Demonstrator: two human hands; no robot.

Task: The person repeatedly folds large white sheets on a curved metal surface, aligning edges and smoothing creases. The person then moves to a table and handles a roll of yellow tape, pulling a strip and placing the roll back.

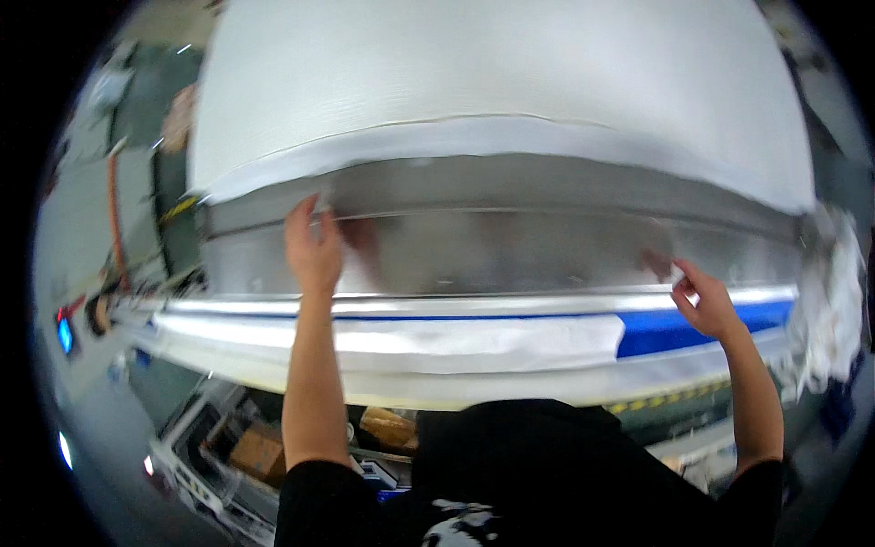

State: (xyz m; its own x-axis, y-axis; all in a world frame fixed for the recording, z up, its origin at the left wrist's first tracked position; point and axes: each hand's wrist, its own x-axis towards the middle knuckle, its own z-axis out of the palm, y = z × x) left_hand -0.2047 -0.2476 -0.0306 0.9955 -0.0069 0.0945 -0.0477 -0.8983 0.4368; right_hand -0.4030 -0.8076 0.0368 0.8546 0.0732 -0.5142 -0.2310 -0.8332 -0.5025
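My left hand (313,248) is over the left part of a shiny metal plate (510,251), its fingers curled toward the thumb. A small pale bit shows between those fingertips, too blurred to name. Toward the plate's right end, my right hand (705,301) holds thumb and forefinger in a pinch, with a small whitish speck at the tips that I cannot make out. Both hands reflect dimly in the metal. Beyond the plate, a wide white sheet (501,68) spreads away from me, its near edge lying along the metal.
Nearer me runs a long roller (228,307) with white cloth (474,339) and a blue strip (661,335). Crumpled clear plastic (825,292) hangs at the right end. Lower left stands a cart (205,447) with cardboard boxes (260,453). An orange pole (117,214) rises at the left.
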